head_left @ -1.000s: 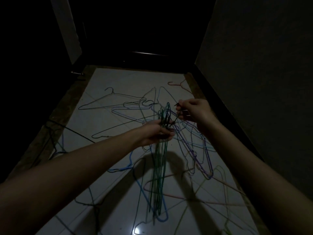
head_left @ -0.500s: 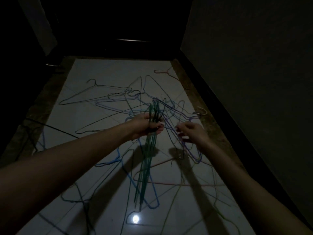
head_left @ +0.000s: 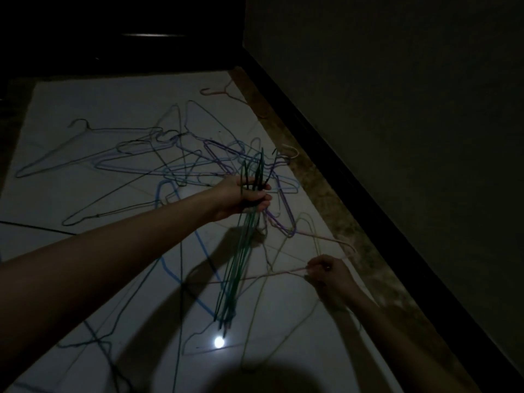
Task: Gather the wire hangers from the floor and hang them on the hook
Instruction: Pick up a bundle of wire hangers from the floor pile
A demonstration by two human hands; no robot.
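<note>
Head view shows a dim floor (head_left: 85,103) of pale tiles strewn with wire hangers (head_left: 175,165) in a loose tangle, running along a dark baseboard (head_left: 354,171) and wall (head_left: 397,80). The left hand (head_left: 243,198) is curled tight round a bundle (head_left: 238,256) of green and dark hangers, held near their necks so the bodies hang down towards the floor. The right hand (head_left: 326,272) reaches low by the baseboard and pinches the wire of a pale pink hanger (head_left: 272,275), which lies on the floor crossing under the bundle and a yellowish hanger (head_left: 309,222).

The step in hand looks to be freeing this pink one and adding it to the bundle. To do it well, lift it slowly and watch where it crosses the others; its far end seems to run beneath the hanging bundle, so drawing it sideways towards the wall before raising it should avoid snagging. Holding the bundle a little higher would keep its lower ends clear. Feeding the new hook in alongside those already gripped, all facing one way, will make the later hanging easier. Many hangers remain on the floor, so the gathering is likely well short of done. No hook for hanging shows.

No brand, label or writing can be read; the light is too poor.
</note>
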